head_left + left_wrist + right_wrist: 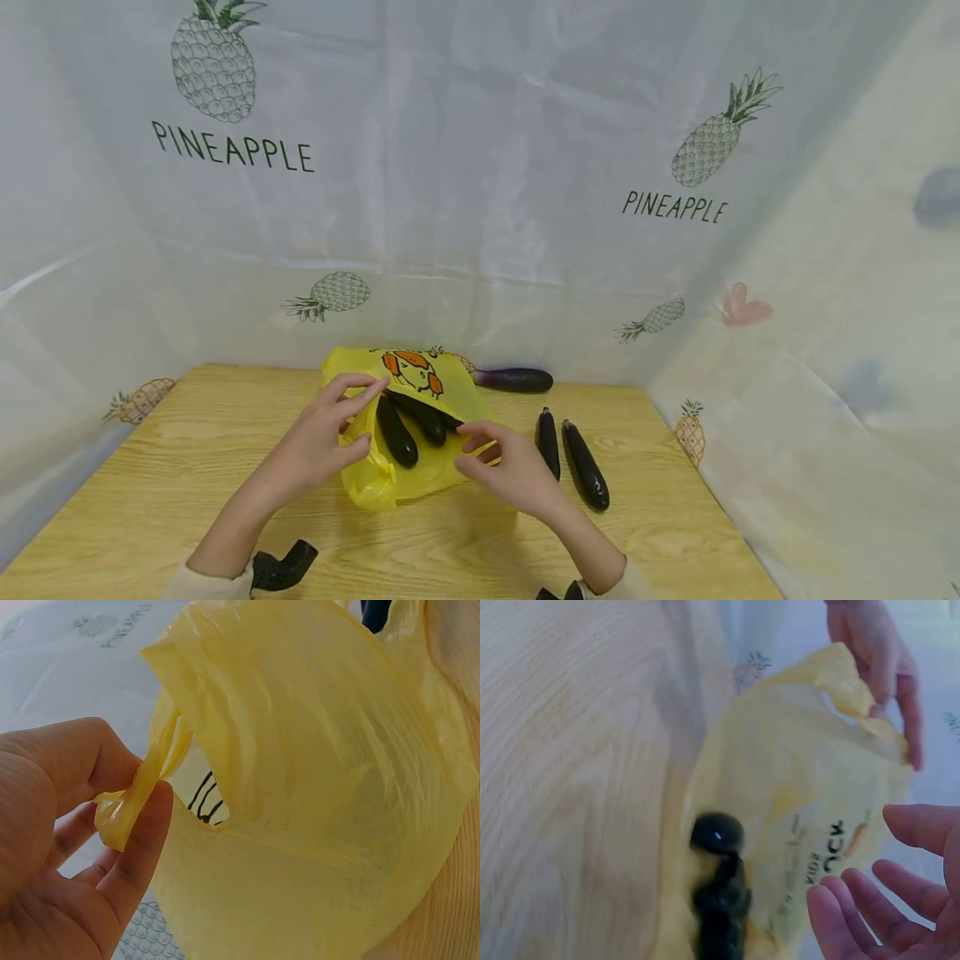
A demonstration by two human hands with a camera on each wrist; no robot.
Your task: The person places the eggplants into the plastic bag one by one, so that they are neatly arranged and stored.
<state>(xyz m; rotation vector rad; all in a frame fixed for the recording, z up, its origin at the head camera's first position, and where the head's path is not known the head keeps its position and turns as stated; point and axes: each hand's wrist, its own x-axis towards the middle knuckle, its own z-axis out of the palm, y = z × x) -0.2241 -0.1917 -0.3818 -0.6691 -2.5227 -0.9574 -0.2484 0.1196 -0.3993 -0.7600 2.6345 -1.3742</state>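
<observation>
A yellow plastic bag (371,490) with a cartoon print lies on the table, its mouth turned toward me. Inside it are several dark eggplants (396,433), their rounded ends showing at the opening. My left hand (321,440) is at the bag's left side; in the left wrist view its thumb and finger pinch the bag's handle loop (150,784). Beside the right edge of the mouth is my right hand (512,471), fingers loosely bent. The right wrist view has this hand (907,892) holding nothing, with the eggplants (717,834) in the bag to its left.
Two loose eggplants (548,443) (587,468) lie on the wooden table (660,500) to the right of my right hand. Another eggplant (517,380) lies behind, by the back edge. A pineapple-print sheet (480,208) hangs around the table's back and sides.
</observation>
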